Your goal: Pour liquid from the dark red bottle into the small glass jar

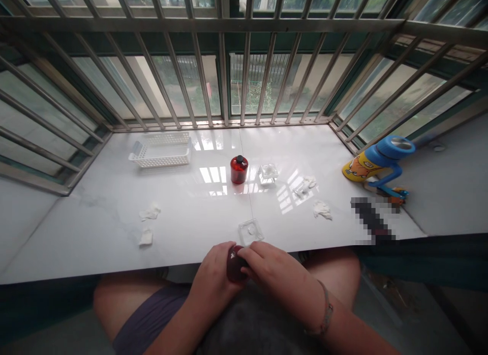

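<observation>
My left hand (215, 273) is wrapped round a dark red bottle (234, 268) in front of the sill's near edge. The fingers of my right hand (265, 263) close over the dark top of that same bottle. Just beyond my hands lies a clear square lid (250, 232) on the white surface. Farther back, a second red bottle (239, 171) with a black cap stands upright, and a clear glass container (268, 173) is to its right.
A white perforated basket (162, 159) is at the back left. Crumpled tissues lie left (150, 211) and right (323, 210) on the white sill (198, 217). At the right stands a blue and yellow bottle (364, 164), near a pixelated dark object (373, 218). Metal bars line the window.
</observation>
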`<action>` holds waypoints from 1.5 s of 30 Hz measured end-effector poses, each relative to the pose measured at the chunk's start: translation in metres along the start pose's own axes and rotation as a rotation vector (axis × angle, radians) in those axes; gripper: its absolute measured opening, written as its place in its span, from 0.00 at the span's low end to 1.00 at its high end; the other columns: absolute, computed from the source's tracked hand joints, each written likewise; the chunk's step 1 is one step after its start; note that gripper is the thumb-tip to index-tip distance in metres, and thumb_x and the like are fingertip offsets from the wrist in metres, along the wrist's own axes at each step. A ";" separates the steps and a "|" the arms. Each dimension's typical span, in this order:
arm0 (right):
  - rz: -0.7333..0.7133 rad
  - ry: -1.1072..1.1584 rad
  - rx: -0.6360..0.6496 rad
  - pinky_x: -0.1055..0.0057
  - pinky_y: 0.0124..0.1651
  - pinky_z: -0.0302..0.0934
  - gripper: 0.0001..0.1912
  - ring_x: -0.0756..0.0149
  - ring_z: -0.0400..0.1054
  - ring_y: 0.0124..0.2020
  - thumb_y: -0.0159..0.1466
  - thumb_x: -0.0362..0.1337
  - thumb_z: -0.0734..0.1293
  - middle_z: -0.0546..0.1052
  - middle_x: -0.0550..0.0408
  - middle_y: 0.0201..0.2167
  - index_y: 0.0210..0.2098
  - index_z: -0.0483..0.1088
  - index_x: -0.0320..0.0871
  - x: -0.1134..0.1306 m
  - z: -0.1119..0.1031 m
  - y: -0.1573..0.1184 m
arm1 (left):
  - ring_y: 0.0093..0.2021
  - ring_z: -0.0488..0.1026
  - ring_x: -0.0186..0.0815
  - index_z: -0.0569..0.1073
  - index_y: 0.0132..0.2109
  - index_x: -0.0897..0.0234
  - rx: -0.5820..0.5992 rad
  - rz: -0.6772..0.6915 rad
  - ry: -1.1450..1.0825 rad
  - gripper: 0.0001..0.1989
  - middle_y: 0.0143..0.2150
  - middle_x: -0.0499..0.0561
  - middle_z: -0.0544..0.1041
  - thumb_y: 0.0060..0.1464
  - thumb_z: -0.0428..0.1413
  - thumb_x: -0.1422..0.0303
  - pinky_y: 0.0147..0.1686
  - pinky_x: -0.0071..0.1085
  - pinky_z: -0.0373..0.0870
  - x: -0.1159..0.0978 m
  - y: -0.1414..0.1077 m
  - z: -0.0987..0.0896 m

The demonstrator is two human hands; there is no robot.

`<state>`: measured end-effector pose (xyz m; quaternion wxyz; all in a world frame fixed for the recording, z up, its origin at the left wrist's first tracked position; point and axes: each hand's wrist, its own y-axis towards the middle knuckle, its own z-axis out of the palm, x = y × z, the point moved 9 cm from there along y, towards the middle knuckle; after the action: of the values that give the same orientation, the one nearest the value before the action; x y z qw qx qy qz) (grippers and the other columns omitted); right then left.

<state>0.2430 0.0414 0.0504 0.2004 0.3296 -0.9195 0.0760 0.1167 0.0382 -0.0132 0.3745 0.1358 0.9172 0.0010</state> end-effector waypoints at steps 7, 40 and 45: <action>-0.050 0.203 0.000 0.69 0.48 0.73 0.19 0.66 0.76 0.44 0.70 0.23 0.67 0.79 0.55 0.47 0.55 0.74 0.49 -0.002 -0.020 -0.005 | 0.52 0.82 0.51 0.71 0.60 0.58 -0.019 0.002 0.000 0.31 0.53 0.56 0.82 0.49 0.69 0.69 0.53 0.50 0.82 0.000 0.002 -0.007; 0.181 1.114 -0.286 0.52 0.63 0.71 0.31 0.52 0.73 0.61 0.72 0.63 0.64 0.76 0.42 0.61 0.61 0.70 0.47 -0.072 0.032 -0.022 | 0.59 0.81 0.50 0.70 0.63 0.52 0.107 -0.061 -0.450 0.38 0.62 0.54 0.80 0.47 0.76 0.62 0.59 0.46 0.80 -0.043 0.017 -0.047; 0.184 1.454 -0.029 0.50 0.65 0.66 0.44 0.51 0.75 0.55 0.65 0.76 0.58 0.80 0.44 0.53 0.56 0.75 0.44 -0.039 0.061 -0.009 | 0.64 0.78 0.52 0.68 0.65 0.50 0.337 0.106 -0.632 0.42 0.66 0.55 0.78 0.46 0.78 0.61 0.73 0.56 0.66 -0.076 0.022 -0.045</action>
<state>0.2566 0.0405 -0.0210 0.7572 0.1146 -0.5789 0.2800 0.1427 0.0446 0.0736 0.6114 0.2369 0.7350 -0.1730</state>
